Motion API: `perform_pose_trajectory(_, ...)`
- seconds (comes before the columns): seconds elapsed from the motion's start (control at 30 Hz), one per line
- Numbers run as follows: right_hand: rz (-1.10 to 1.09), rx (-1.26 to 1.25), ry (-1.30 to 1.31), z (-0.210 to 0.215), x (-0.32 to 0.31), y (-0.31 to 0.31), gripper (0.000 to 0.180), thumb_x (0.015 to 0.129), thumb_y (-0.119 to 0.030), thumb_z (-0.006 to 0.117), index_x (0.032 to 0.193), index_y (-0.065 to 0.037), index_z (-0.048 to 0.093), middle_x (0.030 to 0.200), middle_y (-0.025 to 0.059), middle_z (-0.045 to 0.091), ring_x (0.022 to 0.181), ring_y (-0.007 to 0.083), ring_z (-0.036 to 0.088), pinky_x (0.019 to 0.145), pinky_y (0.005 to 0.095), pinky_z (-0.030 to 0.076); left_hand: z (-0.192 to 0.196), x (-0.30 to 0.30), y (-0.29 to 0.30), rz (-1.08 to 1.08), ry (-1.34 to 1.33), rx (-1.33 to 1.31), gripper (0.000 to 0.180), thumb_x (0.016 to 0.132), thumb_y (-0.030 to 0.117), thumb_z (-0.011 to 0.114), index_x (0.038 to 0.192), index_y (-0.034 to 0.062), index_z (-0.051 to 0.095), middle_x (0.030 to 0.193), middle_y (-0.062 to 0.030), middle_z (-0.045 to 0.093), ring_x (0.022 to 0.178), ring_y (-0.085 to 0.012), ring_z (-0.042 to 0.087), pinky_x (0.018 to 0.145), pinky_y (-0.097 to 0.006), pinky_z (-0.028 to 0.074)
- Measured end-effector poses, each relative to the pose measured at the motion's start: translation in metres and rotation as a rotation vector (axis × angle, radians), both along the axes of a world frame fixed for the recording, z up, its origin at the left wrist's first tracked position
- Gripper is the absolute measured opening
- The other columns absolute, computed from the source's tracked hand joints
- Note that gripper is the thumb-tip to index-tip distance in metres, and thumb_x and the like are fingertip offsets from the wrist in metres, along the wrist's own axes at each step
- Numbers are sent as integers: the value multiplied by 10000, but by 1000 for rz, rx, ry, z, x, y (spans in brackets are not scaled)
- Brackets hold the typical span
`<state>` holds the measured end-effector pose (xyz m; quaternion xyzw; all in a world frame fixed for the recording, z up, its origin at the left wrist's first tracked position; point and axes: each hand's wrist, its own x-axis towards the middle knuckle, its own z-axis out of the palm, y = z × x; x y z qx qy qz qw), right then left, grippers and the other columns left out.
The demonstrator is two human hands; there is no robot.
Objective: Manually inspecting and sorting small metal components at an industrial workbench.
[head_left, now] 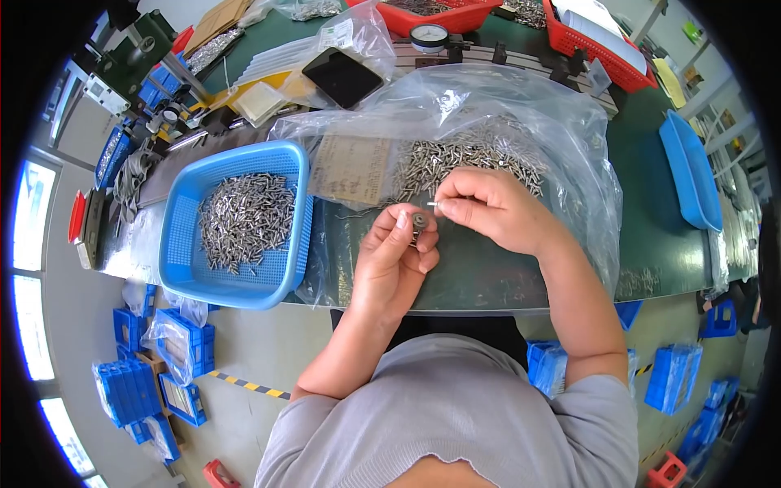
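Near the table's front edge, my left hand (384,264) is closed on a small round metal piece with a hole in its face (420,220). My right hand (508,215) pinches a short, shiny metal pin (432,203) between thumb and forefinger, just above and right of the round piece. The two are close together but apart. Behind my hands, many small metal pins (464,159) lie heaped in an open clear plastic bag (569,134). On the left, a blue plastic basket (299,203) holds another heap of similar metal pins (248,221).
A brown paper sheet (350,167) lies within the plastic. Farther back are a black phone (342,78), a dial gauge (429,36) and a red basket (598,50). To the right is a blue tray (691,172); a metal stand (150,49) rises at the far left.
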<state>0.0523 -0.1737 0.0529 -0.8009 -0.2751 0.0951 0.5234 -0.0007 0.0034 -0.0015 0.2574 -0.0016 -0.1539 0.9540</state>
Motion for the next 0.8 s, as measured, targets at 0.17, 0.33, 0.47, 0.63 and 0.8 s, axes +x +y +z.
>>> perform_pose_trajectory(0.17, 90, 9, 75, 3, -3, 0, 132, 870, -137, 578, 836, -10, 585, 769, 47, 583, 716, 118, 546, 657, 261, 433, 0, 0, -2, 1, 0, 16, 146, 948, 200, 528, 1010, 73, 566, 902, -55, 607, 716, -106, 482, 578, -241, 380)
perform_pose_trajectory(0.33, 129, 11, 75, 6, -4, -1, 124, 863, -126, 573, 829, -7, 582, 754, 51, 586, 715, 124, 558, 656, 265, 442, 2, 0, -3, 14, 1, 62, 136, 944, 192, 536, 1003, 74, 570, 868, -35, 591, 700, -100, 480, 573, -236, 376)
perform_pose_trajectory(0.47, 139, 7, 73, 4, -4, -1, 117, 858, -118, 568, 825, -6, 582, 750, 51, 590, 712, 131, 566, 656, 270, 450, 3, 0, -5, 20, 2, 64, 129, 940, 184, 542, 996, 71, 570, 838, -21, 573, 701, -98, 478, 571, -235, 374)
perform_pose_trajectory(0.63, 113, -32, 34, 6, -5, 0, 102, 835, -112, 594, 829, -11, 582, 755, 52, 586, 701, 137, 558, 647, 274, 451, 4, 0, -6, 26, 6, 74, 137, 932, 174, 556, 985, 48, 567, 817, -16, 556, 696, -100, 470, 568, -231, 372)
perform_pose_trajectory(0.8, 6, -20, -23, 6, -7, 3, 113, 780, -66, 650, 846, -23, 570, 768, 44, 567, 689, 133, 548, 637, 264, 448, 3, 0, -4, 15, 0, 77, 144, 924, 169, 568, 979, 37, 577, 811, -17, 550, 684, -97, 458, 559, -229, 365)
